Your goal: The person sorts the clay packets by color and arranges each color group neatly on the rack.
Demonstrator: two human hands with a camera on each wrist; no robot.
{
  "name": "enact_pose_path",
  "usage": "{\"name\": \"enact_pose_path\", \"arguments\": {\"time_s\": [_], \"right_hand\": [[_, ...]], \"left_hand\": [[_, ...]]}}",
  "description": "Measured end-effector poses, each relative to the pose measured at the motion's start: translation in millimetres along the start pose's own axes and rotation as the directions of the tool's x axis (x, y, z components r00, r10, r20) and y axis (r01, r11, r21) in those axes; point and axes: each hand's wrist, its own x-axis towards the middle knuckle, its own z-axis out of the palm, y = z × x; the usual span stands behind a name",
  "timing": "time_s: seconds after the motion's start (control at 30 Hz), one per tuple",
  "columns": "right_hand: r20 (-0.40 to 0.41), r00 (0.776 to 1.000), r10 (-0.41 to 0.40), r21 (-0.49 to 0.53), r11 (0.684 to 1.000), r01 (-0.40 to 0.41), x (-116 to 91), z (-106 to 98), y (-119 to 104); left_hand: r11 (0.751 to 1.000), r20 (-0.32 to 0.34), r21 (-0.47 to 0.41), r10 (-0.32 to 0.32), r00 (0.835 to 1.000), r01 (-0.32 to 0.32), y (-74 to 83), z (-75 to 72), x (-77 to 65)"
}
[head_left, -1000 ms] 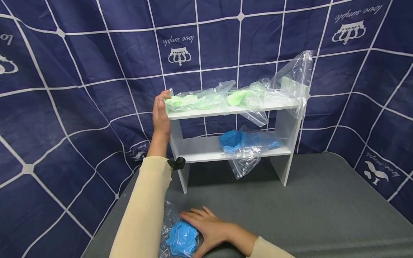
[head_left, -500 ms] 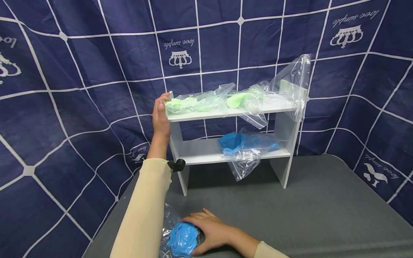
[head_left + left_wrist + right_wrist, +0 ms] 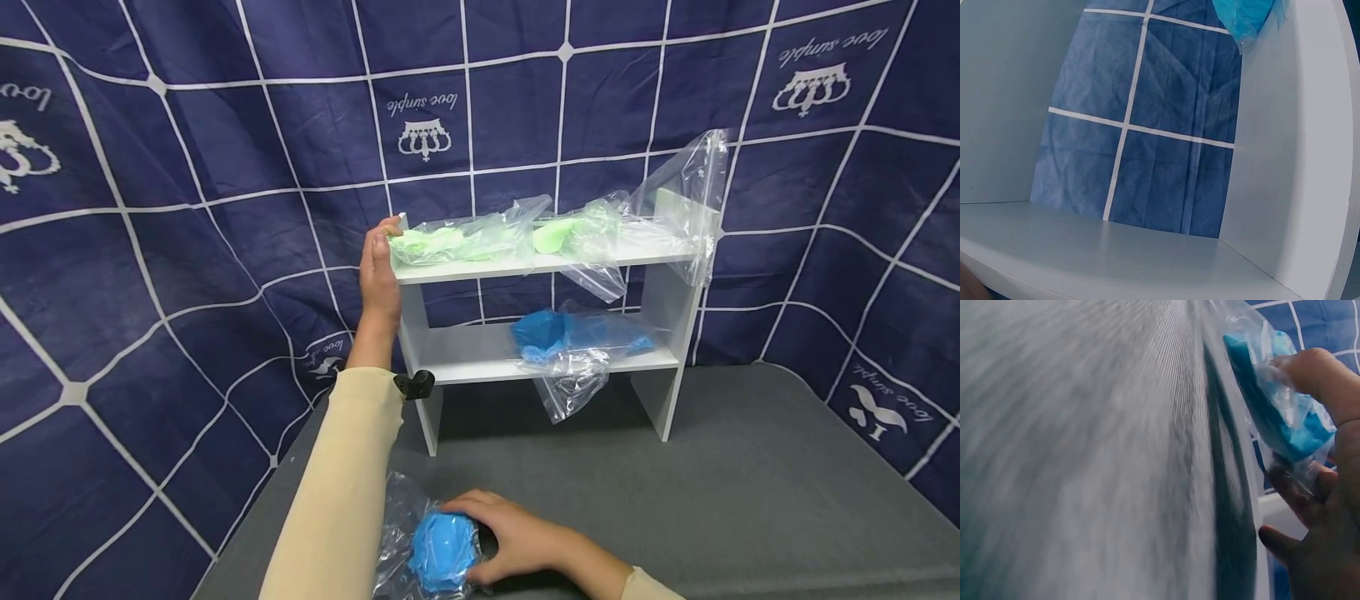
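Observation:
My left hand (image 3: 380,271) grips the upper left side panel of a white two-tier shelf (image 3: 495,370), fingers curled over its edge. Low in the head view, my right hand (image 3: 517,537) holds a clear plastic bag (image 3: 401,533) with a crumpled blue lump (image 3: 444,550) inside, on the grey surface left of the hand. In the right wrist view the thumb (image 3: 1319,369) presses one side of the bagged blue lump (image 3: 1272,406), and fingers lie at its lower side. The left wrist view looks into a shelf compartment (image 3: 1266,156); only a dark bit of hand shows at its corner.
Clear bags with pale green contents (image 3: 442,242) lie on the top shelf, one bag (image 3: 682,192) standing up at the right. On the lower shelf a bagged blue item (image 3: 543,333) overhangs the front edge. A blue checked curtain (image 3: 225,167) hangs behind the grey table (image 3: 735,483).
My right hand has closed more around the bagged blue lump and shifted it slightly to the right. My left hand keeps its hold on the shelf. The head view has shifted a little.

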Motion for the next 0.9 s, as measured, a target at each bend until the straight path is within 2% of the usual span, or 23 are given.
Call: {"name": "enact_pose_path", "arguments": {"time_s": [0.3,0.53,0.7,0.9], "right_hand": [[-0.056,0.998,-0.011,0.065,0.998,0.015,-12,-11,-3],[-0.156,0.988,-0.001,0.02,1.0,0.004,-23,-35,-14],[-0.231,0.973,-0.025,-0.017,1.0,0.022,-29,-52,-22],[-0.343,0.938,-0.045,-0.061,0.998,0.026,-35,-69,-32]], "left_hand": [[1.0,-0.002,0.019,-0.001,1.0,0.001,-1.3,-1.4,-0.3],[1.0,-0.001,0.014,0.016,1.0,-0.016,-1.3,-0.7,1.1],[1.0,0.001,0.02,0.011,1.0,-0.011,-0.2,-0.6,1.2],[1.0,0.0,0.024,0.011,1.0,-0.011,-0.8,-0.8,-0.2]]}}
